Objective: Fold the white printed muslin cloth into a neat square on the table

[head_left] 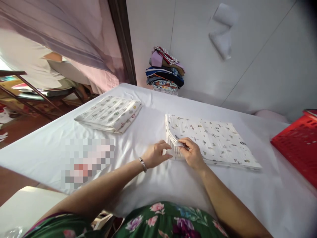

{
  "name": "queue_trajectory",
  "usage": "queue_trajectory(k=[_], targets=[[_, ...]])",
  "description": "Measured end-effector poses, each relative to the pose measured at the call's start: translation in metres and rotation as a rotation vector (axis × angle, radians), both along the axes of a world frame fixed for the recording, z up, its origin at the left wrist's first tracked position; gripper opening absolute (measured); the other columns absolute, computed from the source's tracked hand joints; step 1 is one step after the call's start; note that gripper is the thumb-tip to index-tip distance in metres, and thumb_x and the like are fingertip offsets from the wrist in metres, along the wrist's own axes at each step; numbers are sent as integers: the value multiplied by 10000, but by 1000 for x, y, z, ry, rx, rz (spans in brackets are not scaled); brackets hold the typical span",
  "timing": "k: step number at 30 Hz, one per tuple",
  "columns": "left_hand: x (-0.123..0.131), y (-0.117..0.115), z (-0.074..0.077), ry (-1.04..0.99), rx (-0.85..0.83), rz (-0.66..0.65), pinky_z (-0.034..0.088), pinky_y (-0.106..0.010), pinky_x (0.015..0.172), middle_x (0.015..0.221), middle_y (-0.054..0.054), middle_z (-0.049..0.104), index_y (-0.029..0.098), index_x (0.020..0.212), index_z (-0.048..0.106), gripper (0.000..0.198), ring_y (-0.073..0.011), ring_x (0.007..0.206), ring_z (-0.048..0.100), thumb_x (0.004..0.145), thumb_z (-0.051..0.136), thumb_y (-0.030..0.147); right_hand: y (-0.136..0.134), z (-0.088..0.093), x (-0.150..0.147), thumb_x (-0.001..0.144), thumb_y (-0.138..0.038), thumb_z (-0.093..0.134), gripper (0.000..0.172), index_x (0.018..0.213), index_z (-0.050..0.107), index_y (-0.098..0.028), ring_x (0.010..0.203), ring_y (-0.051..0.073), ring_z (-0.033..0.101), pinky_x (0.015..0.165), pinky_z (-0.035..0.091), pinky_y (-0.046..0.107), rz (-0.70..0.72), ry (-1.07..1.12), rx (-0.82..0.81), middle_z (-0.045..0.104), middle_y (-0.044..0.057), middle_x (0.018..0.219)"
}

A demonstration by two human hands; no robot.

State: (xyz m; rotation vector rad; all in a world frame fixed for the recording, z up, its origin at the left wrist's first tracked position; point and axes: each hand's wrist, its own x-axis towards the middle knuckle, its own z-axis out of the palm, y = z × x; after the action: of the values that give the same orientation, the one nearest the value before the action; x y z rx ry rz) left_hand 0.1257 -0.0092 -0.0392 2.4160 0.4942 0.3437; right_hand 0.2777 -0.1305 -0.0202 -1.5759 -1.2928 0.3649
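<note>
A stack of white patterned folded cloths [213,138] lies on the white sheet-covered table [153,119] in front of me. My right hand [192,153] pinches the near left corner of the stack's layers. My left hand [155,154], with a bracelet at the wrist, rests beside that same corner, fingers curled against the edges of the cloths. A second stack of folded patterned cloths [110,113] lies apart at the left of the table.
A red plastic basket [297,145] sits at the right edge. A pile of coloured folded clothes [165,73] stands at the far end against the white wall. A curtain and a wooden frame are at the left. A pixelated patch covers part of the sheet.
</note>
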Motion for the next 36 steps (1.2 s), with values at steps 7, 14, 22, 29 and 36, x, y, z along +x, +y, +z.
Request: queue_trajectory(k=[7, 14, 22, 29, 36], targets=[[-10, -13, -7, 206, 426, -94, 403, -236, 565, 919, -31, 541, 203, 927, 586, 157, -143, 759, 560, 859, 457, 262, -4, -10, -10, 780, -81, 432, 305, 984, 612, -220, 907, 169, 548, 806, 442, 290, 71, -404, -69, 597, 43, 951], [-18, -16, -11, 142, 481, -101, 398, -231, 592, 823, -22, 543, 184, 824, 563, 169, -134, 752, 560, 879, 421, 257, -4, -27, -20, 758, -47, 443, 303, 959, 596, -213, 902, 153, 542, 803, 437, 270, 91, -412, -146, 595, 29, 944], [-24, -16, -14, 112, 386, -7, 446, -245, 602, 877, -21, 593, 197, 913, 538, 148, -138, 702, 593, 841, 482, 314, -1, -38, -28, 765, -61, 479, 229, 916, 587, -195, 867, 174, 518, 776, 419, 281, 74, -519, -188, 582, 43, 884], [-19, -5, -24, -93, 520, -77, 497, -301, 762, 1108, -69, 591, 221, 1099, 500, 276, -196, 977, 584, 841, 483, 319, 1, -39, -29, 792, -170, 520, 142, 921, 575, -188, 839, 182, 505, 771, 404, 295, 63, -678, -219, 560, 43, 874], [-16, 9, -31, -79, 613, -123, 518, -265, 714, 1068, -19, 627, 254, 1003, 572, 227, -176, 924, 615, 849, 430, 341, -35, -30, 10, 869, -236, 452, 198, 1028, 564, -194, 963, 155, 526, 867, 382, 286, 250, -803, -126, 603, 58, 1016]])
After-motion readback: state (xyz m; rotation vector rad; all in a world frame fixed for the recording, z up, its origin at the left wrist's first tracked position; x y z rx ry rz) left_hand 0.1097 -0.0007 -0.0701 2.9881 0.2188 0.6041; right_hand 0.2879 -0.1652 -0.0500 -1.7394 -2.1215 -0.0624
